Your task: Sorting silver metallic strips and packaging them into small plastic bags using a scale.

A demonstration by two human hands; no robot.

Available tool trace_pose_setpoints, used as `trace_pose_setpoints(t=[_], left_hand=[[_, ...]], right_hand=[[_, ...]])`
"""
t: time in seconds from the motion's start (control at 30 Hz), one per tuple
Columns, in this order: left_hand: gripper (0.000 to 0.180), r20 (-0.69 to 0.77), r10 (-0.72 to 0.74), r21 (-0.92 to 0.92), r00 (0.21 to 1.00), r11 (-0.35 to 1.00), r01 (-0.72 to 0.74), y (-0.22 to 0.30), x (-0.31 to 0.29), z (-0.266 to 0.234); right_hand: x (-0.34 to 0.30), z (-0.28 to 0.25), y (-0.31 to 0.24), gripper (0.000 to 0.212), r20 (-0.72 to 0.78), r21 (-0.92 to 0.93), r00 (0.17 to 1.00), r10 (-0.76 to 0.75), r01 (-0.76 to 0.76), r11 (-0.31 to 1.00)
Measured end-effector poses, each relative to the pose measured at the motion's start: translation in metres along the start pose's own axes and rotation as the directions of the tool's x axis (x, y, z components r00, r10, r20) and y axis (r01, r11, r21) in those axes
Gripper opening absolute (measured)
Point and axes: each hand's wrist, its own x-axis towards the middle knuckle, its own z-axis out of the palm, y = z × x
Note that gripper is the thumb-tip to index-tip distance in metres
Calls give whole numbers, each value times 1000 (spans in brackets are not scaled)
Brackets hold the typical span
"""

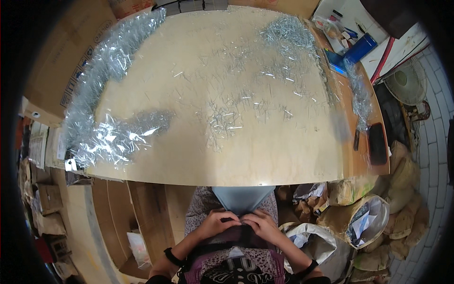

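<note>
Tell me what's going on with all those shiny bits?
Someone's left hand and right hand are close together at the near tip of a blue-grey panel, by a pale tabletop. I can't tell whether the fingers pinch anything. One silvery heap of thin, wire-like pieces lies along the table's left side, another at far right.

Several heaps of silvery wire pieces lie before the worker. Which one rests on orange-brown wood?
The narrow heap at the far right, beyond the black slab; the other large heaps lie on the pale board.
</note>
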Motion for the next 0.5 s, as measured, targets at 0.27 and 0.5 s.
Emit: trace_pose_setpoints(t=[0.27,0.5], left_hand=[[23,16,-54,-88,998,995,55,58,-8,-14],[30,-572,215,95,792,976,-197,122,9,-91]], right_hand=[[19,-38,-31,27,-38,110,963,-265,268,957],[161,-94,-105,35,-401,-339,777,-485,366,867]])
